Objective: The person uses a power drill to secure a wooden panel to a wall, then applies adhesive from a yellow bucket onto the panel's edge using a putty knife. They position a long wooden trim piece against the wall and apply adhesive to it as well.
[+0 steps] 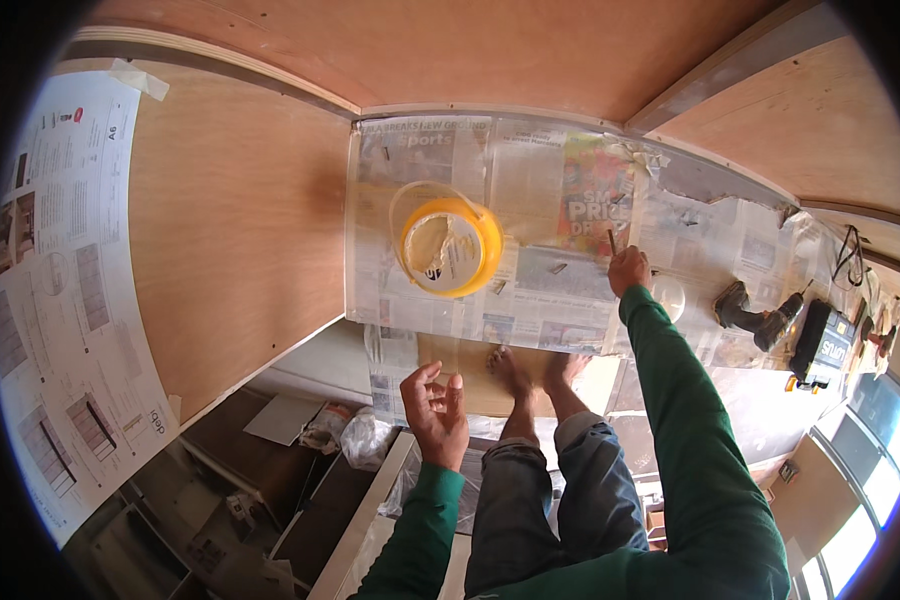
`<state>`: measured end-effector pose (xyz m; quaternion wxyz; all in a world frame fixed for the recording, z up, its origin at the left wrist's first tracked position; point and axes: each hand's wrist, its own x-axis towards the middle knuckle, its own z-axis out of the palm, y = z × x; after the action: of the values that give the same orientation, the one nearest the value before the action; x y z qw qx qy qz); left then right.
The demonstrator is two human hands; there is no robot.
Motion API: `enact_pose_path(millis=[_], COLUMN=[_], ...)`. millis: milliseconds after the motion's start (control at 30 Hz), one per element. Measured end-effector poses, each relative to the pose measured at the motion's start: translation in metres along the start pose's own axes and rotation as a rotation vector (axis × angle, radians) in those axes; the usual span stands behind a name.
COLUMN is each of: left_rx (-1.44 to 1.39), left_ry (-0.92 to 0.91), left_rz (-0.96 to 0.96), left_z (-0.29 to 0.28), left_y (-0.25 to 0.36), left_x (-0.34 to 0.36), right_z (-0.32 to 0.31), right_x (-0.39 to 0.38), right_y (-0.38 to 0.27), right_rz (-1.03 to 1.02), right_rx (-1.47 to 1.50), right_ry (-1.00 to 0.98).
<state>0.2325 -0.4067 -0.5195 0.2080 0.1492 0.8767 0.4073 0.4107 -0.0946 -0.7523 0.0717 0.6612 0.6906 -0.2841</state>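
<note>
Slim stick [612, 240] pinched by right fingers [621, 260]; left fingers [419, 384] half spread, loosely curled.

The right hand [630, 270] is gripping a slim rod [612, 241]; left of this grip a yellow pail [491, 250] is standing, right of it a cordless drill [773, 325] is lying, below-left the left hand [438, 412] is hovering.
</note>
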Motion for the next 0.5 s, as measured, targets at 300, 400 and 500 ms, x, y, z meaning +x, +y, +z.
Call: enact_pose_path(millis=[300,400,500], left_rx=[-0.139,-0.246,-0.319], left_ry=[0.122,0.16,0.297], left_rz=[0.578,0.879,1.314], left_z=[-0.017,-0.041,-0.082], left_y=[0.167,0.304,0.455], left_x=[0.016,0.033,0.026], right_z=[-0.031,-0.038,-0.06], right_x=[-0.173,-0.241,-0.273], right_y=[0.124,0.202,0.269], right_rz=[-0.088,0.193,0.078], right_rx=[0.289,0.342,-0.289], right_ry=[0.075,-0.02,-0.299])
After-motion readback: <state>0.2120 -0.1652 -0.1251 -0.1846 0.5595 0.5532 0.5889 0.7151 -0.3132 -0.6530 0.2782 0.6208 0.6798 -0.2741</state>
